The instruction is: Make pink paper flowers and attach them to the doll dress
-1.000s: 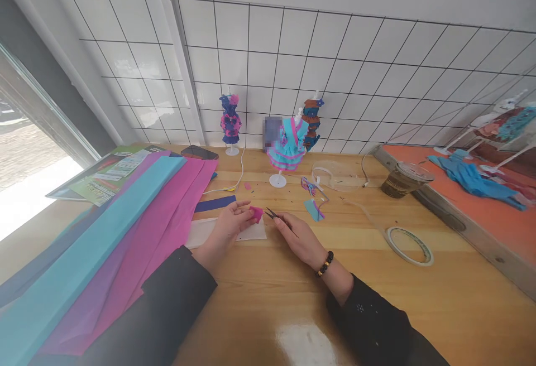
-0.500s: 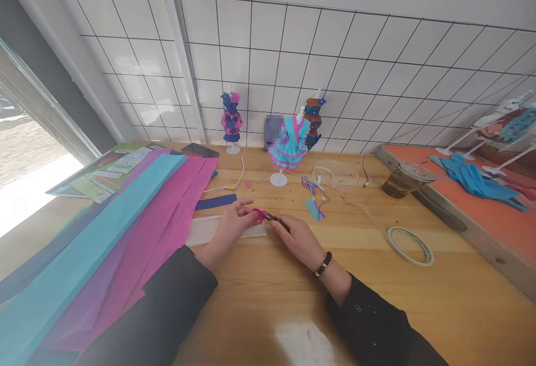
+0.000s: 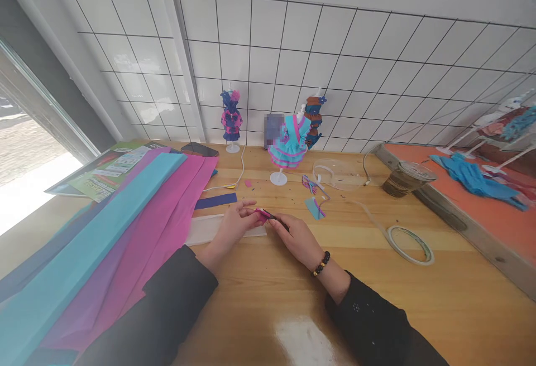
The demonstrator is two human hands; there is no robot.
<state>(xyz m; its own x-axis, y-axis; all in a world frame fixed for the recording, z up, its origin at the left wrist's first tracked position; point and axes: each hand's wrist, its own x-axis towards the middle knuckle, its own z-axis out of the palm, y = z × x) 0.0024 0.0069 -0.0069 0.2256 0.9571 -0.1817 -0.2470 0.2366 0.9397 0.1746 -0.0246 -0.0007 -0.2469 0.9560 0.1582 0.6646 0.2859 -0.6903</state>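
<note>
1. Evidently pinches a small magenta piece (image 3: 262, 217) in the left hand (image 3: 233, 225), between thumb and index finger, raising the remaining fingers clear, presumably to leave the free edge open to reach from the right.
2. Grips a slim dark tool (image 3: 280, 221) in the right hand (image 3: 299, 240), curling fingers round the handle and aiming the tip leftward (scissors or tweezers, too small to tell).
3. Sets that tip against the piece, apparently touching, just above the wooden table (image 3: 259, 310) and near the right end of a white strip (image 3: 205, 230); brings both hands close together, likely for fine control.
4. Has a navy strip (image 3: 215, 201) just beyond the left hand and long coloured sheets (image 3: 180, 201) spread at the left, seemingly within reach yet out of the way.
5. Has a turquoise-dressed figure (image 3: 290, 145) upright on a white base straight ahead, perhaps for easy viewing.
6. Has a tape roll (image 3: 409, 245) lying flat at the right, trailing a loose end, perhaps for easy catching.
</note>
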